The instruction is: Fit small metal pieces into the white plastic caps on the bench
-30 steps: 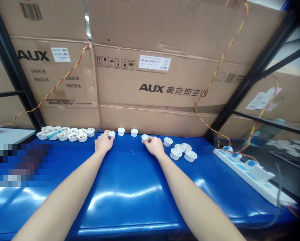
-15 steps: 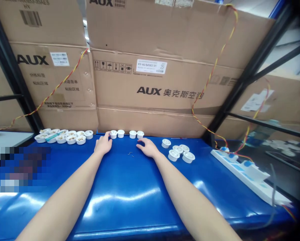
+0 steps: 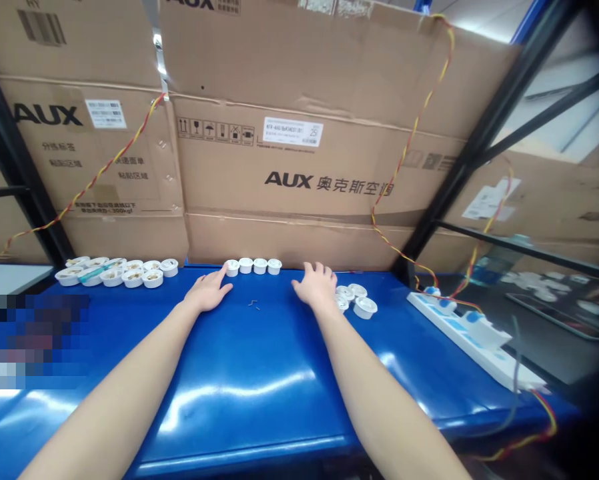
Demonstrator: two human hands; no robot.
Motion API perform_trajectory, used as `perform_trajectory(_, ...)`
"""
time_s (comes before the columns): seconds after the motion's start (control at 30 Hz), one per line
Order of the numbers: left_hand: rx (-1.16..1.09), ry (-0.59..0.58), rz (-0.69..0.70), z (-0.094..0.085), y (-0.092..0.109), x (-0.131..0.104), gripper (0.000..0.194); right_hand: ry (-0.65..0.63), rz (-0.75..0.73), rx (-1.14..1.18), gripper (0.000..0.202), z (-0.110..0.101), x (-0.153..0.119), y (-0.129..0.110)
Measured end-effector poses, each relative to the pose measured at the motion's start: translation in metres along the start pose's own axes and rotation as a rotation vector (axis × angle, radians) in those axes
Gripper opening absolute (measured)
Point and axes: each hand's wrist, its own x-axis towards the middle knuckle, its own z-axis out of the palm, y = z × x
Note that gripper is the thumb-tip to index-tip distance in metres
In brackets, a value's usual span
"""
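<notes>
At the back of the blue table, several small white round cups (image 3: 253, 267) stand in a close row. My left hand (image 3: 209, 291) is left of this row, fingers apart, its index fingertip at the leftmost cup (image 3: 232, 269) and seemingly touching it. My right hand (image 3: 316, 285) is over the table to the right of the row, fingers spread, and I see nothing in it. It is beside a loose group of white cups (image 3: 365, 308) and partly covers them. Two tiny thin metal-looking pieces (image 3: 253, 303) lie on the table between my hands.
Several white cups with small brownish contents (image 3: 153, 279) cluster at the back left, with a teal stick-like item (image 3: 93, 273) across them. A white power strip (image 3: 469, 340) lies along the right edge. Large cardboard boxes (image 3: 279, 227) and black rack posts (image 3: 472, 143) bound the back.
The two left cups of the row have slid right, closing the gap to the other two. My right hand has moved right, away from the row towards the loose group. The view has shifted slightly.
</notes>
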Motion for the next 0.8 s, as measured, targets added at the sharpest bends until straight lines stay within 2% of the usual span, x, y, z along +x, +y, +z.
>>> perform_trajectory(0.1,-0.033,0.073,-0.003,-0.001,0.001,-0.002,0.065,-0.091,0.109,-0.013,0.065,-0.002,0.004,0.02)
perform_trajectory(0.23,-0.07,0.121,-0.006,0.0,0.0,-0.002,0.061,-0.167,0.116,0.0,0.063,-0.001,0.007,0.03)
perform_trajectory(0.37,-0.078,0.117,-0.008,0.0,0.001,-0.002,0.057,-0.216,0.064,0.005,0.065,-0.003,0.005,0.024)
perform_trajectory(0.6,-0.077,0.126,-0.002,-0.001,0.001,-0.003,0.058,-0.238,-0.127,0.083,0.059,-0.004,-0.001,0.005)
perform_trajectory(0.8,-0.094,0.129,0.01,-0.001,0.001,-0.004,0.058,-0.27,-0.146,0.082,0.056,-0.005,-0.003,0.0)
